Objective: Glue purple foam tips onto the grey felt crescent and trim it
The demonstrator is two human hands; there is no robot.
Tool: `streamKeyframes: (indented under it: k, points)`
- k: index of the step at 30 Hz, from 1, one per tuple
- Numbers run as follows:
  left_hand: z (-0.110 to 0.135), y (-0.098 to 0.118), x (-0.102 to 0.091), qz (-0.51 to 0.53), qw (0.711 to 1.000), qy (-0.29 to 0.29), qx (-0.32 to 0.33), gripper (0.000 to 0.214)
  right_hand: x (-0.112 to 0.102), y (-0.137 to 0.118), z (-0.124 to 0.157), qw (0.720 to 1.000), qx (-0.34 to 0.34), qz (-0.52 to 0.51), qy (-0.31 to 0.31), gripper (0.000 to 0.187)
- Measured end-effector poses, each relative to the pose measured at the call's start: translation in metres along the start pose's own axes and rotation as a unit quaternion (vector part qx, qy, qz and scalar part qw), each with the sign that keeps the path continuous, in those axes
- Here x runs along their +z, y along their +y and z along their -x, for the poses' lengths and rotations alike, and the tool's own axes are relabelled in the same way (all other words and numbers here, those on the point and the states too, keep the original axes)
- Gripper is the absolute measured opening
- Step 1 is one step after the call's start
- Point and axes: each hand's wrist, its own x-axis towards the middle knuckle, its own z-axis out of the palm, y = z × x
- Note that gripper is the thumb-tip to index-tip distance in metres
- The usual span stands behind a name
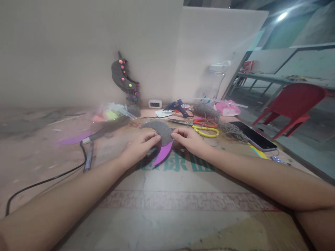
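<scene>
Between my hands is a crescent moon cutout (pixel 163 134), wrapped in grey yarn over most of its length, its lower tip still bare purple. My left hand (pixel 146 141) pinches its left edge between thumb and fingers. On the opposite edge, my right hand (pixel 187 139) is closed with thumb and index finger together at the yarn. Just beyond the right hand lie scissors with yellow handles (pixel 206 131) and a pair with orange handles (pixel 205 122). Loose grey yarn (pixel 232 132) trails to the right from a yarn ball (pixel 206 111).
A finished-looking moon ornament with pompoms (pixel 123 75) hangs at the back board. Behind the work stand a small digital clock (pixel 155 104), a blue glue gun (pixel 179 107) and a clear bottle (pixel 216 82). A phone (pixel 253 136) lies right; a marker (pixel 89 157) and black cable (pixel 47 179) lie left.
</scene>
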Motion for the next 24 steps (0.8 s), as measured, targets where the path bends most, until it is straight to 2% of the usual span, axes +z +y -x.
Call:
streamKeyframes:
  k: [7, 10, 13, 16, 18, 21, 24]
  points:
    - [-0.001, 0.001, 0.0, -0.043, 0.999, 0.014, -0.008, 0.035, -0.001, 0.002, 0.0, 1.0, -0.002, -0.005, -0.009, 0.036]
    - [0.0, -0.001, 0.0, -0.004, 0.999, 0.024, -0.02, 0.036, -0.001, 0.001, 0.0, 1.0, -0.006, -0.015, -0.021, 0.037]
    - [0.003, -0.008, 0.0, 0.06, 0.992, 0.081, -0.077, 0.042, 0.0, -0.002, 0.002, 0.997, -0.014, -0.01, -0.072, 0.035]
    - [0.005, -0.013, -0.001, 0.064, 0.979, 0.153, -0.12, 0.042, 0.003, -0.004, 0.006, 0.992, -0.045, 0.038, -0.113, 0.03]
    - [0.005, -0.013, -0.001, 0.04, 0.977, 0.171, -0.117, 0.039, 0.004, -0.007, 0.008, 0.988, -0.077, 0.1, -0.091, 0.026]
    - [0.006, -0.009, -0.001, 0.012, 0.982, 0.161, -0.098, 0.034, -0.002, -0.009, 0.004, 0.971, -0.135, 0.198, 0.015, 0.024]
    - [0.006, -0.002, 0.001, 0.002, 0.987, 0.137, -0.088, 0.033, -0.018, -0.004, -0.01, 0.943, -0.194, 0.249, 0.107, 0.021]
